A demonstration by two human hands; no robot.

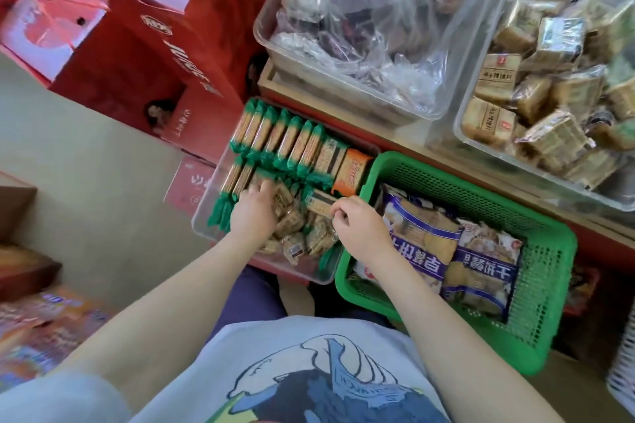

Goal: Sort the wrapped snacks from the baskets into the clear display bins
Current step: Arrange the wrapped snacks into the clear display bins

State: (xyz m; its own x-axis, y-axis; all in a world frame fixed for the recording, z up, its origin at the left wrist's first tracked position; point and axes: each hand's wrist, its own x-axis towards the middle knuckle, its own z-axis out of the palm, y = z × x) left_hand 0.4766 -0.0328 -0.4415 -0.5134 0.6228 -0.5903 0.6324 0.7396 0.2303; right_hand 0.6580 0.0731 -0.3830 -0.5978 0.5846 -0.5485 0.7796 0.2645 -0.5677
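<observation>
A clear display bin (206, 216) lies low in front of me, holding neat rows of green-ended biscuit packs (285, 137), one orange pack (352, 170) and a loose heap of small wrapped biscuits (302, 237). My left hand (252, 213) rests palm down on the heap, fingers curled among the packs. My right hand (357, 227) pinches a green-ended biscuit pack (319, 203) at the bin's right side. To the right stands a green plastic basket (543, 251) with large blue-and-white biscuit bags (446, 251).
Two clear bins sit on a wooden shelf above: one with clear-wrapped dark snacks (360, 27), one with brown square cakes (549, 89). Red gift cartons (154, 45) stack at the upper left. Colourful boxes (44, 330) lie on the floor at the left.
</observation>
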